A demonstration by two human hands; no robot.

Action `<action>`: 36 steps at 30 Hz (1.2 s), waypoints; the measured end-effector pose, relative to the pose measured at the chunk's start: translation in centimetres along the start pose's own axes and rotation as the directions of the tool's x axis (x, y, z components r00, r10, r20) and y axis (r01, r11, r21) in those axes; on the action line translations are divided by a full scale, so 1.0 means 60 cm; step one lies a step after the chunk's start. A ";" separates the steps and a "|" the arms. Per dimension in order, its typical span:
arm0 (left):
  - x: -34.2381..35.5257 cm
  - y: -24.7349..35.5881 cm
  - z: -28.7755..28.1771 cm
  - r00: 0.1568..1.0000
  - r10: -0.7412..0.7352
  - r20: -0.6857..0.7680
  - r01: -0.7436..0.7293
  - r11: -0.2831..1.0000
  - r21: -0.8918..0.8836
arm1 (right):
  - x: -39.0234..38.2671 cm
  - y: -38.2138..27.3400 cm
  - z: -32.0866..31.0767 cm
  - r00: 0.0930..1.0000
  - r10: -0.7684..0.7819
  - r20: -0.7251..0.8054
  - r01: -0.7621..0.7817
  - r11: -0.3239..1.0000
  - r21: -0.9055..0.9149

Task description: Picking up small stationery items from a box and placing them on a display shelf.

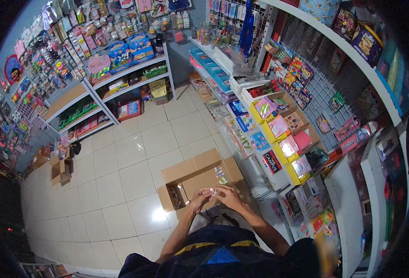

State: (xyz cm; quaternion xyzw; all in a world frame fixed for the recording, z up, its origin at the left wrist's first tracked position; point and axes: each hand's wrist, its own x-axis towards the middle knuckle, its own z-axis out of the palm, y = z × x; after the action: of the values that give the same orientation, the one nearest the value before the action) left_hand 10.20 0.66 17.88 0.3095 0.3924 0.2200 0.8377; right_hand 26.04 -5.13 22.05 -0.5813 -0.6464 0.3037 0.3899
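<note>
Far shelves: two white shelf units [121,81] are standing along the far wall, filled with coloured boxes, well apart from the person.
Small box: an open brown box [61,169] is sitting on the floor [121,185] near its left edge.
Large box: an open cardboard box [199,178] is lying on the floor just in front of the person, flaps spread, with a few small packets [220,175] showing inside.
Left hand: the left hand [199,198] is curling narrowly, fingertips pinching one side of a small pale item [212,191] above the large box.
Small item: it is sitting between both hands, over the near part of the box; too small to tell its kind.
Right hand: the right hand [227,194] is closing on the item's other side, fingers bent in, touching the left hand.
Right shelf: a white display shelf [278,134] with yellow trays of packets is standing just beside the box.
Risk: the item is looking tiny and is being held only by fingertips, so it could slip; falling among the packets, it could be hard to find again.
</note>
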 end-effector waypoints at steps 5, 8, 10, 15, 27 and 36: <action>0.007 -0.008 -0.002 0.999 0.012 0.036 -0.015 0.997 0.076 | -0.014 -0.005 -0.001 0.995 0.097 -0.026 -0.098 0.992 -0.074; 0.013 -0.011 0.002 0.996 -0.009 0.084 -0.001 0.993 0.114 | -0.024 0.001 0.000 0.962 0.267 0.065 -0.269 0.963 0.020; 0.015 -0.014 0.007 0.994 -0.021 0.112 0.008 0.993 0.114 | -0.030 0.008 0.002 0.996 0.062 -0.065 -0.065 0.996 -0.054; 0.028 -0.024 0.029 0.991 -0.072 0.113 0.061 0.994 0.096 | -0.051 0.019 -0.007 0.983 0.132 -0.127 -0.132 0.991 0.007; 0.040 -0.054 0.141 0.949 -0.155 0.274 0.132 0.986 0.099 | -0.152 0.007 -0.092 0.921 0.166 -0.353 -0.162 0.986 0.038; 0.026 -0.145 0.304 0.935 -0.171 0.312 0.073 0.951 0.302 | -0.324 0.036 -0.167 0.670 0.495 -0.554 -0.084 0.792 0.605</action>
State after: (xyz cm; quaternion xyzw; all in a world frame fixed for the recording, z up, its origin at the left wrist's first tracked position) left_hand 26.69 -10.90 20.15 0.4346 0.2908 0.0525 0.8508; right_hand 36.15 -24.64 22.38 -0.6184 -0.2377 0.2924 0.6896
